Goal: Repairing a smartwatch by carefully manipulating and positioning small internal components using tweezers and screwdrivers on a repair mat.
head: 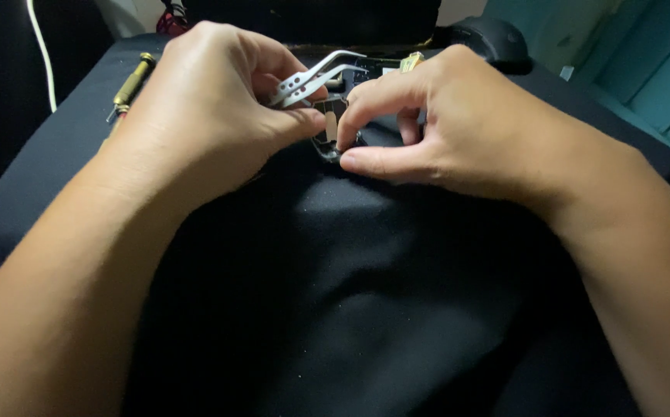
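My left hand (pixel 215 100) is closed around silver tweezers (pixel 313 76), whose perforated arms stick out to the right above its thumb. My right hand (pixel 443 123) pinches a small dark part with a metal piece (pixel 332 127) between thumb and forefinger. Both hands meet over this part, above a black cloth surface (pixel 335 293). The tweezer tips and most of the small part are hidden by my fingers.
A brass-handled screwdriver (pixel 130 81) lies at the upper left on the cloth. Another brass tool end (pixel 412 60) shows behind my right hand. A black rounded object (pixel 497 38) sits at the back right, and a white cable (pixel 42 54) hangs at far left. Teal panels stand at right.
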